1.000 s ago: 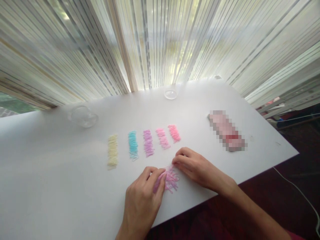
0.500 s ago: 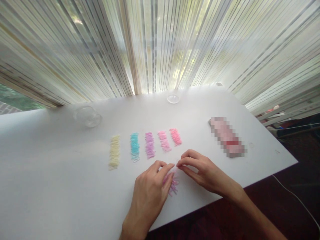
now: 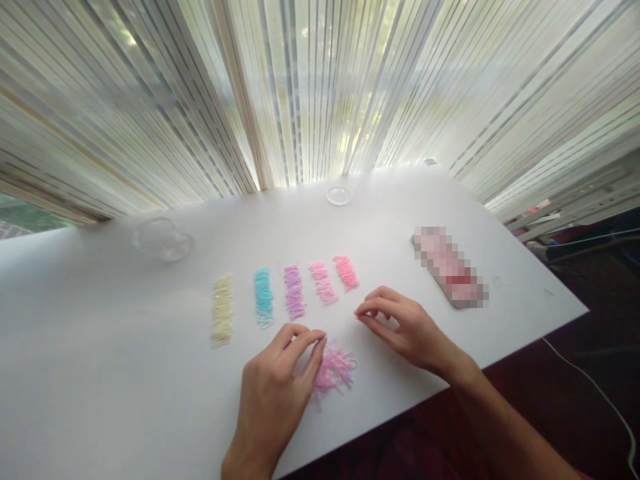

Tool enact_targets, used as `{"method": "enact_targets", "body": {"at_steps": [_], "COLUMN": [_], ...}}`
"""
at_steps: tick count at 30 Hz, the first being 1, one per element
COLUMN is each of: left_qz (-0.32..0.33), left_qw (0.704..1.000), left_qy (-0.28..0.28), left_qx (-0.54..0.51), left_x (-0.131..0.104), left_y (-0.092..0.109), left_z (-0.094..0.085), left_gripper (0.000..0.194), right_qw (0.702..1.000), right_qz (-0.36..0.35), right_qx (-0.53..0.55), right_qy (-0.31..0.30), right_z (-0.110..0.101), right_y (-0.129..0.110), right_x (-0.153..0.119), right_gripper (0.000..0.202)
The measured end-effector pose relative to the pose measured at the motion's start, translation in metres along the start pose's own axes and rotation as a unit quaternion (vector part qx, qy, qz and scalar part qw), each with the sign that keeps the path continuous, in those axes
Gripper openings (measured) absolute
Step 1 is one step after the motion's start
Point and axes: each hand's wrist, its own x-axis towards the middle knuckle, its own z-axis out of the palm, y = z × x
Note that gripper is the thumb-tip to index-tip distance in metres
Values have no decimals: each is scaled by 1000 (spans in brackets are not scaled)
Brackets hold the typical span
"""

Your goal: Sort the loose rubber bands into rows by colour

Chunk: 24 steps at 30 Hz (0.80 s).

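A loose pile of pink and purple paper clips [image 3: 336, 369] lies on the white table [image 3: 100, 347] near its front edge. My left hand [image 3: 277, 393] rests beside the pile, fingertips touching its left side. My right hand [image 3: 400, 327] hovers to the pile's upper right, thumb and forefinger pinched together; whether a clip sits between them is too small to tell. Behind the hands lie sorted rows of clips: yellow [image 3: 222, 310], blue [image 3: 263, 297], purple [image 3: 294, 291], pink [image 3: 323, 282] and coral pink [image 3: 346, 272].
A clear plastic container [image 3: 161, 239] lies on its side at the back left. A small clear dish [image 3: 339, 195] stands at the back centre. A pink flat object [image 3: 449, 265], blurred out, lies at the right. Striped curtains hang behind the table.
My right hand lifted off the pile and moved up and right toward the sorted rows. My left hand slid slightly left, uncovering more of the pile.
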Motion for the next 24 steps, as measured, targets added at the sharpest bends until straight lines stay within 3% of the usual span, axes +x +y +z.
{"method": "enact_targets", "body": {"at_steps": [5, 13, 24], "left_qz": [-95, -116, -92], "left_qw": [989, 984, 982], "left_qy": [97, 91, 122], "left_qx": [62, 101, 108], "left_x": [3, 8, -2], "left_y": [-21, -25, -20], "left_z": [-11, -1, -6], "left_gripper": [20, 21, 24], "right_qw": [993, 989, 984], "right_qz": [35, 50, 36], "right_qx": [-38, -62, -80], "right_qy": [105, 126, 154], "right_z": [3, 9, 13], "right_y": [21, 31, 35], "right_x": [7, 11, 9], "right_gripper": [10, 9, 10]}}
